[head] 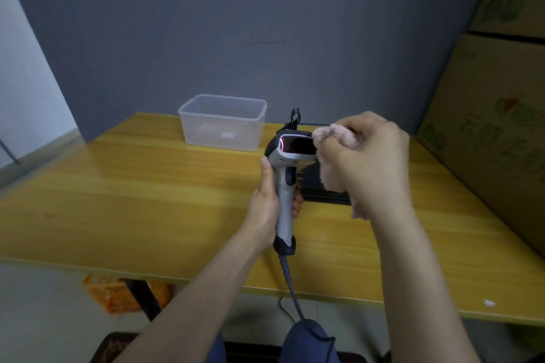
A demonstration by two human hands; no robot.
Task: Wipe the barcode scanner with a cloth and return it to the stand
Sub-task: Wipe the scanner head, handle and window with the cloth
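Observation:
My left hand (267, 200) grips the grey handle of the barcode scanner (284, 194) and holds it upright above the table, its dark red window facing me. My right hand (365, 156) is closed on a pink fluffy cloth (333, 168), which presses against the right edge of the scanner's window. The scanner's black cable (290, 280) hangs from the handle's base down over the table edge. Behind the scanner stands the black stand (295, 118), with its neck top showing and its flat base (324, 194) partly hidden by my hand and the cloth.
A clear plastic container (224, 124) sits at the back of the yellow wooden table (132, 191), left of the stand. Large cardboard boxes (495, 127) are stacked along the right side. A grey wall lies behind. An orange crate (112, 292) sits on the floor under the table.

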